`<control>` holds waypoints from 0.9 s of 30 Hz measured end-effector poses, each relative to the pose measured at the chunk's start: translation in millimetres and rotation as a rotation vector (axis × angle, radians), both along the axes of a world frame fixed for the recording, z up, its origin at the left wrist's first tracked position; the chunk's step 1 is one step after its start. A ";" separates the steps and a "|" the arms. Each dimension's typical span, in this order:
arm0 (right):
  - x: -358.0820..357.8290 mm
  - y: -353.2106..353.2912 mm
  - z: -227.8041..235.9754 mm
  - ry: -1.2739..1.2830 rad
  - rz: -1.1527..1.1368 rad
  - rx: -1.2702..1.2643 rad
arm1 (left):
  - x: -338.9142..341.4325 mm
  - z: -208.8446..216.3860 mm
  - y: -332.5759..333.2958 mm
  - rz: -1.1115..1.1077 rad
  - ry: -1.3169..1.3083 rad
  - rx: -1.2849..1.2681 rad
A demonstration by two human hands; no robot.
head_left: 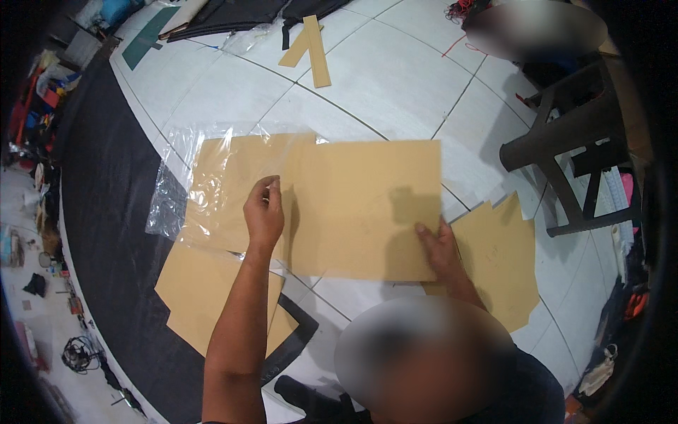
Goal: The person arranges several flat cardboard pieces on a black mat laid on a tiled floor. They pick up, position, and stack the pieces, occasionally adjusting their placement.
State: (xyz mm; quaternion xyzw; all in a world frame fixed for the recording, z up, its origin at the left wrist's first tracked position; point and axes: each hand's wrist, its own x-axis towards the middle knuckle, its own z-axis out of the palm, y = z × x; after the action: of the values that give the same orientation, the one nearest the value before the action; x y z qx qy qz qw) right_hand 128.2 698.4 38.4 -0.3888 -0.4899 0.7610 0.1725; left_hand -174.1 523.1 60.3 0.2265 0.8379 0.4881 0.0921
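A tan card sheet (360, 212) lies level in front of me, its left part inside a clear plastic bag (166, 198). My left hand (265, 215) is closed in a pinch over the bag's mouth, with the film's edge at its fingertips. At the sheet's lower right edge, my right hand (441, 251) grips it, thumb on top and fingers hidden underneath. More tan card pieces with cut corners (205, 297) lie below the bag, partly behind my left forearm. Another stack of tan card pieces (501, 261) rests beyond my right hand.
Dark fabric (106, 212) curves along the left of the white tiled floor (381, 71). Two narrow tan strips (318, 56) lie crossed at the far side, near folded black material (233, 18). A dark plastic stool (558, 148) lies tipped at the right.
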 end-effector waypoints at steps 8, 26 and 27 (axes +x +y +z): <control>-106.6 12.5 -53.4 -0.171 -0.026 0.349 | 7.0 2.2 20.2 -0.122 -0.026 -0.213; -291.2 112.4 -16.1 -0.610 0.536 1.068 | -7.6 -85.7 36.1 0.015 0.513 -0.381; -313.5 124.0 -26.6 -0.582 0.471 1.143 | -7.2 -89.7 37.4 0.014 0.505 -0.371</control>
State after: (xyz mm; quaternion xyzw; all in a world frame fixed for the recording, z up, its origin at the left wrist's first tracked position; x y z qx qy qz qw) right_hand -185.2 822.3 11.8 -0.3083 -0.9128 0.2646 0.0416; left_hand -181.4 560.5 -29.4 0.3139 0.9106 0.2557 -0.0824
